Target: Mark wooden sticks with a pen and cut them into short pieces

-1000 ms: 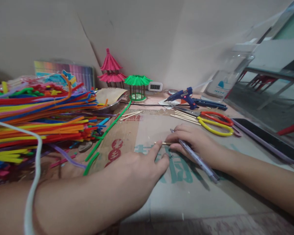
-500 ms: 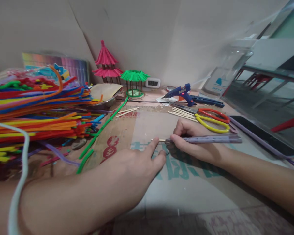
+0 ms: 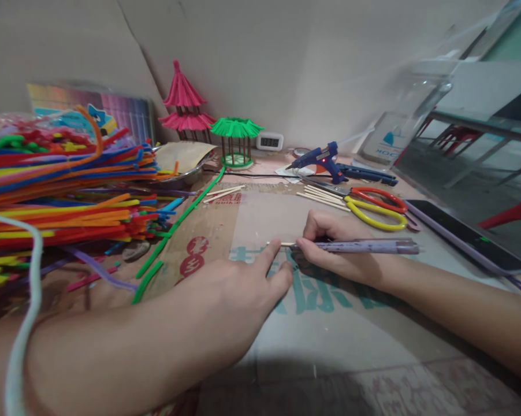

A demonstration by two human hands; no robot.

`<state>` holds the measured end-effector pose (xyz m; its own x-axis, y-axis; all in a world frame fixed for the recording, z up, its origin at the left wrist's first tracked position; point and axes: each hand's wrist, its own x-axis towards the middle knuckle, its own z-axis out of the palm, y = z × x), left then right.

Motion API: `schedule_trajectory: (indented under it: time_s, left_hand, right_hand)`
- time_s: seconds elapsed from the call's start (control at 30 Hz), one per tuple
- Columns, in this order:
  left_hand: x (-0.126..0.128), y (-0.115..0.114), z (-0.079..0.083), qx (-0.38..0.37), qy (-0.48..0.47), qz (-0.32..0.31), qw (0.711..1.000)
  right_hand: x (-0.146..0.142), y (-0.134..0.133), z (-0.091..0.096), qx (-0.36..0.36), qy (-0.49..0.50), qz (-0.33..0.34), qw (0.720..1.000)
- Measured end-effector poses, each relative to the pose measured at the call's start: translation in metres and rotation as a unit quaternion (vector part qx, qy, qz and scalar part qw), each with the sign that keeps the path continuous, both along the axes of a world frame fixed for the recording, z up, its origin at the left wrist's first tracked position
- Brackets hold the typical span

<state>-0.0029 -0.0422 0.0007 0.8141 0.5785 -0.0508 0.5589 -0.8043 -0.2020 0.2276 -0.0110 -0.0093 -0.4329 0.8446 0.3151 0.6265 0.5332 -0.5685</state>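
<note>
- Centrally, a thin pale stick (image 3: pixel 286 244) lies flat on the cardboard (image 3: pixel 342 341), between the two hands; clock directions below run from it, twelve o'clock being the wall side.
- At seven o'clock is the left hand (image 3: pixel 241 300), its index fingertip pressed on the stick near the nine o'clock end. Its thumb stands apart from the index finger, pinching nothing; how the other fingers are bent I cannot tell.
- At three o'clock the right hand (image 3: pixel 347 264) has thumb and fingers closed around a purplish see-through pen (image 3: pixel 364 247). The pen lies almost level, its tip at the stick's near-hand end; whether they touch is too small to tell.
- More pale sticks (image 3: pixel 323 197) fan out at one o'clock, beside scissors (image 3: pixel 377 209) with red and yellow handles at two.
- A blue glue gun (image 3: pixel 323 160), its red light lit, sits at one o'clock, farther off.
- A phone (image 3: pixel 464 237) lies at three o'clock, beyond the pen.
- At eleven o'clock stand a green-roofed model (image 3: pixel 237 128) and a pink-roofed one (image 3: pixel 185 92).
- Colourful pipe cleaners (image 3: pixel 65 173) are heaped toward ten o'clock.
</note>
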Motion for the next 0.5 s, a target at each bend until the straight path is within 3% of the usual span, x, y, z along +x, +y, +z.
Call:
schedule_trajectory:
  time_s: [0.27, 0.5]
  left_hand:
    - [-0.002, 0.002, -0.012, -0.005, -0.034, 0.008, 0.999]
    - [-0.004, 0.002, -0.008, -0.009, -0.036, -0.001, 0.999]
  right_hand:
    - [-0.001, -0.001, 0.0, -0.016, -0.018, -0.011, 1.0]
    - [0.0, -0.002, -0.001, -0.022, -0.023, -0.006, 0.999]
